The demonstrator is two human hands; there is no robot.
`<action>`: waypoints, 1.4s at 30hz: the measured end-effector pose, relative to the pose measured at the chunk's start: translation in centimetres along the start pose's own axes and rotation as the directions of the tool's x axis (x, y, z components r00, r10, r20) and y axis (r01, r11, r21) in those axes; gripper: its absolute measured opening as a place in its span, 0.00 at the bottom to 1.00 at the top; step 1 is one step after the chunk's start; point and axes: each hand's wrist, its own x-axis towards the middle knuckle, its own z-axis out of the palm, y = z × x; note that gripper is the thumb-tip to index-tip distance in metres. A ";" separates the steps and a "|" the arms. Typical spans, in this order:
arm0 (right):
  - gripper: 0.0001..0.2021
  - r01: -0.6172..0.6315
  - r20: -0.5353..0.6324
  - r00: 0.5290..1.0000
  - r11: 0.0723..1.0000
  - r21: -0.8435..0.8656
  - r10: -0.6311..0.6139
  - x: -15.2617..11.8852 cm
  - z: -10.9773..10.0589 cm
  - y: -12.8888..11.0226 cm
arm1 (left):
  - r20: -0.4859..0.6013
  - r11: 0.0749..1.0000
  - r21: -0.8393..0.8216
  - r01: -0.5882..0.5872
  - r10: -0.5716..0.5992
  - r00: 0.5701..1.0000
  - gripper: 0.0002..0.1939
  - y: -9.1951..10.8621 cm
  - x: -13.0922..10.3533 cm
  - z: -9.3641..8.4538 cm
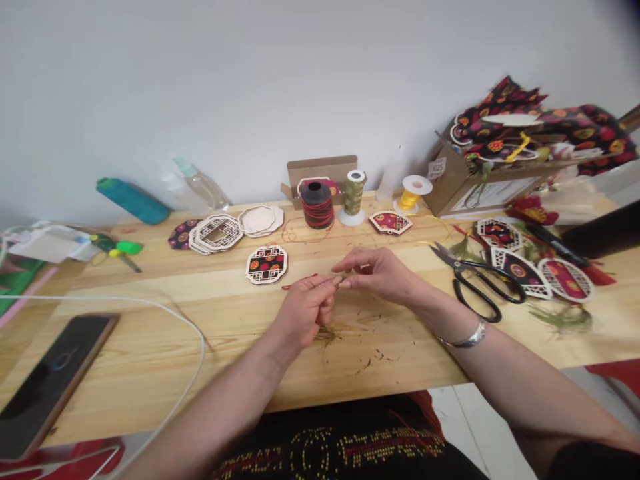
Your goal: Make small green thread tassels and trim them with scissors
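My left hand [311, 305] is closed, thumb and forefinger pinching a thin olive-green tassel [327, 333] whose strands show beneath the fist. Meeting it at the fingertips, my right hand [376, 275] has thumb and fingers pinched at the top end of the same tassel. The fingers hide most of this small end. A red cord [299, 283] lies just behind my left hand. Beyond it, flat on the table, is a wooden-framed ornament [267, 265] with patterned black fabric. Black-handled scissors [475, 277] lie with blades apart, right of my right hand.
Thread spools stand along the wall: dark red [318, 207], olive [354, 198] and yellow [410, 195]. Stacked wooden frames [218, 233] lie left. A full cardboard box [480, 190] sits back right, near finished ornaments [565, 280]. A phone [55, 380] and white cable [197, 333] occupy the left.
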 end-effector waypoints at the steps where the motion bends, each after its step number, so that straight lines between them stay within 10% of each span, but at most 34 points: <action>1: 0.10 0.011 -0.017 1.000 1.000 0.016 -0.011 0.0 0.1 0.0 | 0.001 1.000 -0.010 0.004 -0.004 1.000 0.12 0.0 -0.1 0.0; 12: 0.06 -0.021 -0.112 0.994 0.986 -0.168 0.002 0.0 0.2 -0.1 | 0.051 0.975 -0.181 0.128 -0.121 0.991 0.12 1.1 -0.3 0.4; 42: 0.08 -0.071 -0.079 0.996 0.957 -0.281 0.050 -0.2 -0.1 -0.4 | 0.052 0.997 0.006 0.076 -0.076 0.996 0.12 0.3 0.1 0.0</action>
